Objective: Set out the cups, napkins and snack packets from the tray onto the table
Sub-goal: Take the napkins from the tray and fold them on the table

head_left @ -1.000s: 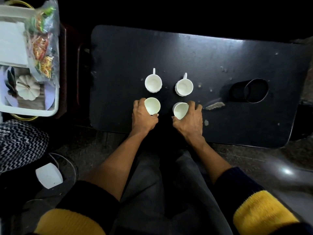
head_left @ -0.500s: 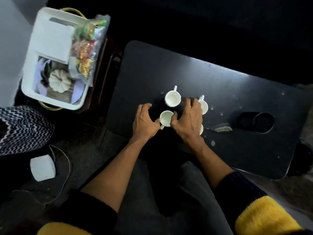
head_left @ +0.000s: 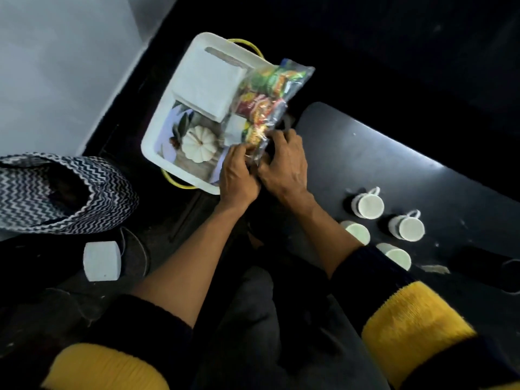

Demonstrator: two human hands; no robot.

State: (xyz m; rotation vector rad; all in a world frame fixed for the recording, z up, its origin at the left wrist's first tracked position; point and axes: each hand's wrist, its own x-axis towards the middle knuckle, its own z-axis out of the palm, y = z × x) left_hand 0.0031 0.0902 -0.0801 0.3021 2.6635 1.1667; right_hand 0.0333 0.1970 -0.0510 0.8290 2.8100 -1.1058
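At the tray's (head_left: 157,153) five o'clock corner, both hands, having left the four cups (head_left: 367,205) on the surface (head_left: 380,164), now pinch the snack bag (head_left: 264,102), left hand (head_left: 237,175) and right hand (head_left: 284,164) together.

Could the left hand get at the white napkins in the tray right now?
Probably yes, once it lets go. The left hand grips the bag of snacks, which lies beside the napkins in the tray; their top lies bare.

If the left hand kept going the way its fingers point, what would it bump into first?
The left hand already grips the snack bag; going on, it probably meets more of the bag, over the tray. Depth is unclear.
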